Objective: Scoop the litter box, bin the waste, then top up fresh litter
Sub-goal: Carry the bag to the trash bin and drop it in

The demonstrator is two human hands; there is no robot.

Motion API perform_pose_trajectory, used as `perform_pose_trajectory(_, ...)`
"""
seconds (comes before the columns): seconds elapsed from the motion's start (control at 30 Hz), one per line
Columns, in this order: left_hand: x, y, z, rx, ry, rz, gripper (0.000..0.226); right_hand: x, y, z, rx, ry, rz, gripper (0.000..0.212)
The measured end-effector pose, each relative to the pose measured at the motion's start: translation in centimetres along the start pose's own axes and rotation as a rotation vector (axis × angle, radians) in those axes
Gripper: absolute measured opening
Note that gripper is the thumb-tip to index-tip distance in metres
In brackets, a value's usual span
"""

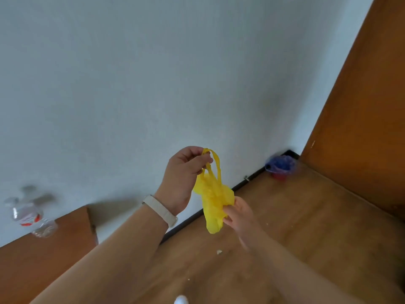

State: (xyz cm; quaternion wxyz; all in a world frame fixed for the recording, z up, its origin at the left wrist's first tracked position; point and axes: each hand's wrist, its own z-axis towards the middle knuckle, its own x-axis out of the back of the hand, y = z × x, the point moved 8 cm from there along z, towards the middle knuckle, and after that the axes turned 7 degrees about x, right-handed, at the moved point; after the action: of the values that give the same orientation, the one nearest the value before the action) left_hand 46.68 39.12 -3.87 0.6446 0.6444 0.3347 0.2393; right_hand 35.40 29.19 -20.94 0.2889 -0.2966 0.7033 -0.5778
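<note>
A small yellow plastic bag hangs crumpled in front of me, above the wooden floor. My left hand pinches its looped handles at the top; a pale watch strap sits on that wrist. My right hand grips the bag's lower part from the right side. A small red bin lined with a blue bag stands in the far corner by the wall. No litter box or scoop is in view.
A pale wall fills the upper view. A wooden door or cabinet panel rises at the right. At the left, a wooden cabinet top carries a clear plastic bottle. Small white crumbs lie on the floor.
</note>
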Motion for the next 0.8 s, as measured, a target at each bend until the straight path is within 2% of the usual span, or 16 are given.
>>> perform_pose_trajectory(0.13, -3.7, -1.2, 6.4, 0.022, -0.142, 0.015, 0.011, 3.7, -0.5, 3.9, 0.011, 0.163, 0.024, 0.020)
perform_pose_trajectory(0.27, -7.1, -2.0, 12.1, 0.083, -0.291, -0.046, 0.009, 6.5, -1.6, 7.1, -0.007, 0.330, 0.030, 0.034)
perform_pose_trajectory(0.33, -9.0, -2.0, 15.1, 0.102, -0.381, -0.075, 0.009, 7.8, -2.3, 8.7, 0.003, 0.389, 0.045, 0.025)
perform_pose_trajectory(0.43, -12.0, -1.9, 18.6, 0.130, -0.466, -0.114, 0.011, 10.2, -3.1, 10.7, 0.014, 0.499, 0.045, 0.029)
perform_pose_trajectory(0.57, -15.9, -1.7, 21.2, 0.165, -0.591, -0.118, 0.012, 13.0, -4.2, 12.6, -0.003, 0.616, 0.088, 0.017)
perform_pose_trajectory(0.8, -24.2, -2.8, 25.6, 0.139, -0.693, -0.048, 0.014, 20.2, -5.0, 14.4, -0.012, 0.753, 0.078, 0.017)
